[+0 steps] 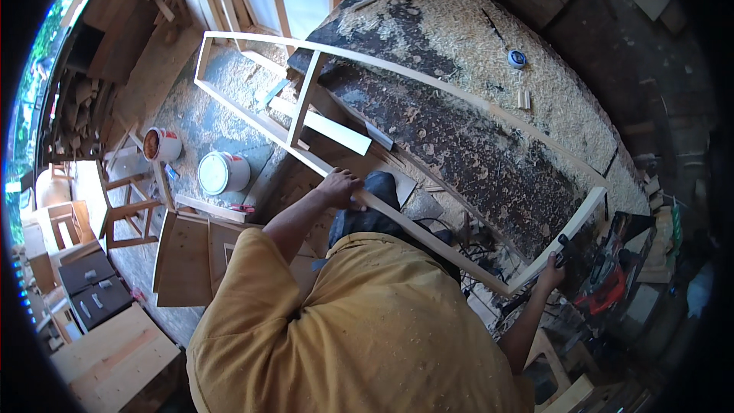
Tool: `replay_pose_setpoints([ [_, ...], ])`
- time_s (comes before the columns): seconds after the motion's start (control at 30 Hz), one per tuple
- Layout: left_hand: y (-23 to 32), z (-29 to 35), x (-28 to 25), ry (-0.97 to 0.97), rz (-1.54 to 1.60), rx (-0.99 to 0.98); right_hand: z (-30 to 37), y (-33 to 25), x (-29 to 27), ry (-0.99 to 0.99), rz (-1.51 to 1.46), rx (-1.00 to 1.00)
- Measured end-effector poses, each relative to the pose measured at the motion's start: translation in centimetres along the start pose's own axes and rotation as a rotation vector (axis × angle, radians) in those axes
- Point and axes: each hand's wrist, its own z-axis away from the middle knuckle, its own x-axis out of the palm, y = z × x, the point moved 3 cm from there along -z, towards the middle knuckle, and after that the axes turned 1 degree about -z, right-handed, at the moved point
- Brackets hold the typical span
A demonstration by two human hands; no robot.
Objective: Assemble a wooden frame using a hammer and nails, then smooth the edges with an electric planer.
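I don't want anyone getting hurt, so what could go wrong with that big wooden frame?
The bare left hand grips the wooden frame, so a splinter might poke it. The frame is long; if it swung, it might bump the blue tape measure. The red-and-black tool sits near the right hand, which might knock it.

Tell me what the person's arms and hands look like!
The left sleeve is loose, wide and mustard yellow, matching the shirt, and it leaves the forearm bare. The left hand and right hand wear no gloves. I can't see a watch or bracelet. The right sleeve's edge is hard to make out.
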Motion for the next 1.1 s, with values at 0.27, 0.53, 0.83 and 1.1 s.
replay_pose_setpoints([
  [0.27, 4.3, 5.4, -10.9, 0.074, -0.054, 0.201, 1.8, -5.0, -1.6, -0.213, -0.134, 0.159],
  [0.53, 5.8, 7.4, -26.4, 0.299, -0.231, 0.295, 1.2, -18.2, -11.8, -0.515, -0.063, 0.167],
  [0.83, 2.4, 1.5, -40.0, 0.33, 0.008, 0.345, -2.7, -23.6, -12.7, -0.384, -0.329, -0.109],
  [1.1, 0.8, -2.8, -41.7, 0.318, -0.016, 0.265, -0.9, -25.6, -9.1, -0.399, -0.632, -0.084],
])
